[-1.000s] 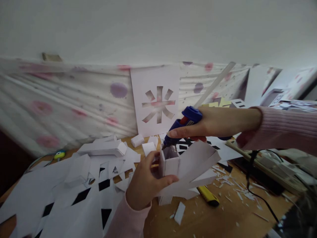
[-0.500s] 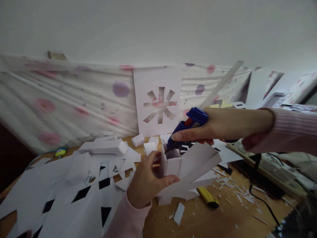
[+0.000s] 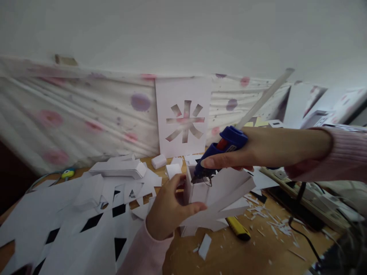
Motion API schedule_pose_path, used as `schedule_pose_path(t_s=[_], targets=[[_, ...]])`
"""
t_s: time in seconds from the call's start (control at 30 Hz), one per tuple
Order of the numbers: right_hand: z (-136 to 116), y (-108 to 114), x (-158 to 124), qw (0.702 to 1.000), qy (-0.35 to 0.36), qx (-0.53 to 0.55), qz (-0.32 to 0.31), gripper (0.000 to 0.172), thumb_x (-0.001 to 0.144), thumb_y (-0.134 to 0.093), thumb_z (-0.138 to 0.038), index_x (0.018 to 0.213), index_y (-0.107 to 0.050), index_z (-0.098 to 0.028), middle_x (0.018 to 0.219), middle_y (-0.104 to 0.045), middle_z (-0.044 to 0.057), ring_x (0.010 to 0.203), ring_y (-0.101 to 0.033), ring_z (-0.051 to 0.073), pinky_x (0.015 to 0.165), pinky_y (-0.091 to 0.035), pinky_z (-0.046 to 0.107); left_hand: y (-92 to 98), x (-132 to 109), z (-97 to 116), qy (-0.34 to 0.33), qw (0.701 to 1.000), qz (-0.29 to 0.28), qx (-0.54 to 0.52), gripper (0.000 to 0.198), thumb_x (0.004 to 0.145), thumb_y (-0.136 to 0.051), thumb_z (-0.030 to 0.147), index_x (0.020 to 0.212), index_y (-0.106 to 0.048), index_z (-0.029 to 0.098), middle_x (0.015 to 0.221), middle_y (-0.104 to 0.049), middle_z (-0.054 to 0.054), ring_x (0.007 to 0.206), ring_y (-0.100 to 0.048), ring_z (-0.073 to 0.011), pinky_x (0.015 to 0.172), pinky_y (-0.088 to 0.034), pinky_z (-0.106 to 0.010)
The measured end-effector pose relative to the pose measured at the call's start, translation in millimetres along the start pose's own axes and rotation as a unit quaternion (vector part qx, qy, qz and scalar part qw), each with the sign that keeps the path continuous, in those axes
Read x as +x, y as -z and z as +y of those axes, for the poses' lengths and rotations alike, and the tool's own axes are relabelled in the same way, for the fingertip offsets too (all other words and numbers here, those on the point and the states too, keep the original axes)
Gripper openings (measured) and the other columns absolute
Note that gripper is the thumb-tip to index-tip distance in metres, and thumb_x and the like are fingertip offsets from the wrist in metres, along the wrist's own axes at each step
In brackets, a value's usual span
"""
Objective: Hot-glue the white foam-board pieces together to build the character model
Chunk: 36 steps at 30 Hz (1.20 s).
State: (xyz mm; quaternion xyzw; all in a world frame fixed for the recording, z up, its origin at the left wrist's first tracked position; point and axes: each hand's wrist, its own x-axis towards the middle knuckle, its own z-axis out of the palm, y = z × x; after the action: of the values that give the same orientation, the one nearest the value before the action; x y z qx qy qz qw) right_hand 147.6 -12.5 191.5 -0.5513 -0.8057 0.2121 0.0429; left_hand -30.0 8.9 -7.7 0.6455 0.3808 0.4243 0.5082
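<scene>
My left hand (image 3: 168, 208) is closed on a white three-dimensional paper shape (image 3: 220, 198) with star-like arms, pinching one open box-like arm between thumb and fingers. My right hand (image 3: 252, 149) grips a blue glue gun (image 3: 219, 151) with a clear glue stick (image 3: 265, 97) jutting out of its back. The gun's nozzle points down into the open top of the arm that my left hand holds. A black cord (image 3: 301, 225) runs from the gun across the table.
A white card with a cut-out character (image 3: 183, 114) leans on a spotted cloth at the back. Cut paper sheets and scraps (image 3: 86, 214) cover the left of the wooden table (image 3: 243, 256). A yellow utility knife (image 3: 237, 229) lies under the paper shape. Small white blocks (image 3: 159, 161) sit behind.
My right hand has lowered the glue gun slightly, so its nozzle now dips into the open paper arm. My left hand keeps its hold on the paper shape.
</scene>
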Motion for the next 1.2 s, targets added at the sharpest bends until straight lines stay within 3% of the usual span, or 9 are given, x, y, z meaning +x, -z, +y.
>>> schedule_pose_path(t_s=[0.33,0.5,0.63,0.77,0.93,1.03,1.13,1.2], targets=[[-0.2,-0.9,-2.7,0.998,-0.031,-0.053,0.022,0.051,0.073,-0.058,-0.075,0.079,-0.075,-0.027,0.062,-0.067,-0.002,0.056,-0.059,0.016,0.047,-0.04,0.025,0.3,-1.3,4.6,0.005,1.0,0.008,0.012,0.061,0.058,-0.091,0.03,0.112,-0.064,0.021,0.113,-0.073,-0.007,0.101,-0.07,-0.026,0.086,-0.057,-0.038],[-6.5,-5.1,-10.5,0.999,0.031,-0.023,0.015,0.043,0.082,-0.059,-0.066,0.077,-0.073,-0.026,0.064,-0.067,-0.004,0.057,-0.057,0.013,0.054,-0.041,0.024,0.2,-0.5,5.0,0.006,1.0,0.003,0.01,0.063,0.059,-0.09,0.031,0.116,-0.063,0.021,0.114,-0.072,-0.008,0.101,-0.069,-0.0267,0.084,-0.058,-0.039],[-8.5,-7.8,-17.9,0.999,0.025,-0.018,0.031,0.038,0.086,-0.06,-0.061,0.079,-0.073,-0.026,0.068,-0.07,-0.004,0.061,-0.059,0.014,0.057,-0.041,0.026,-0.2,-1.6,7.0,0.013,1.0,-0.004,-0.006,0.061,0.059,-0.09,0.032,0.113,-0.063,0.021,0.113,-0.073,-0.008,0.099,-0.071,-0.0275,0.082,-0.059,-0.039],[-8.6,-9.7,-21.5,0.998,0.006,-0.03,0.046,0.042,0.084,-0.059,-0.065,0.075,-0.072,-0.026,0.064,-0.068,-0.003,0.054,-0.057,0.015,0.05,-0.038,0.028,-0.3,-2.6,8.1,0.017,1.0,-0.007,-0.014,0.059,0.059,-0.09,0.032,0.11,-0.063,0.021,0.11,-0.074,-0.009,0.098,-0.071,-0.0276,0.08,-0.059,-0.039],[-18.2,-12.9,-19.8,0.997,0.071,0.001,-0.015,0.017,0.087,-0.068,-0.041,0.076,-0.072,-0.028,0.066,-0.067,-0.007,0.059,-0.057,0.01,0.057,-0.045,0.024,-0.2,-2.4,11.5,0.008,1.0,0.003,0.005,0.058,0.059,-0.09,0.031,0.108,-0.062,0.02,0.102,-0.074,-0.006,0.092,-0.071,-0.024,0.077,-0.058,-0.034],[-20.4,-14.7,-21.2,0.995,0.068,0.065,-0.037,0.007,0.085,-0.071,-0.031,0.079,-0.073,-0.029,0.075,-0.071,-0.009,0.067,-0.063,0.01,0.062,-0.048,0.023,0.3,-2.5,13.5,0.003,1.0,-0.005,0.008,0.056,0.058,-0.088,0.027,0.106,-0.062,0.018,0.101,-0.073,-0.006,0.09,-0.071,-0.0232,0.075,-0.059,-0.033],[-7.5,-13.5,-27.9,0.993,0.036,0.111,-0.034,0.024,0.086,-0.067,-0.045,0.074,-0.071,-0.025,0.072,-0.069,-0.004,0.068,-0.064,0.013,0.059,-0.047,0.025,0.7,-2.3,12.0,0.016,1.0,-0.005,0.001,0.061,0.058,-0.089,0.032,0.11,-0.06,0.017,0.106,-0.073,-0.01,0.095,-0.071,-0.0263,0.08,-0.059,-0.037],[9.5,-11.6,-34.8,0.991,0.007,0.134,0.019,0.04,0.082,-0.063,-0.063,0.071,-0.067,-0.024,0.069,-0.068,0.0,0.066,-0.064,0.017,0.055,-0.046,0.028,0.7,-2.0,9.7,0.031,1.0,0.002,-0.002,0.067,0.058,-0.089,0.036,0.115,-0.059,0.016,0.113,-0.071,-0.013,0.101,-0.07,-0.0287,0.084,-0.058,-0.041]])
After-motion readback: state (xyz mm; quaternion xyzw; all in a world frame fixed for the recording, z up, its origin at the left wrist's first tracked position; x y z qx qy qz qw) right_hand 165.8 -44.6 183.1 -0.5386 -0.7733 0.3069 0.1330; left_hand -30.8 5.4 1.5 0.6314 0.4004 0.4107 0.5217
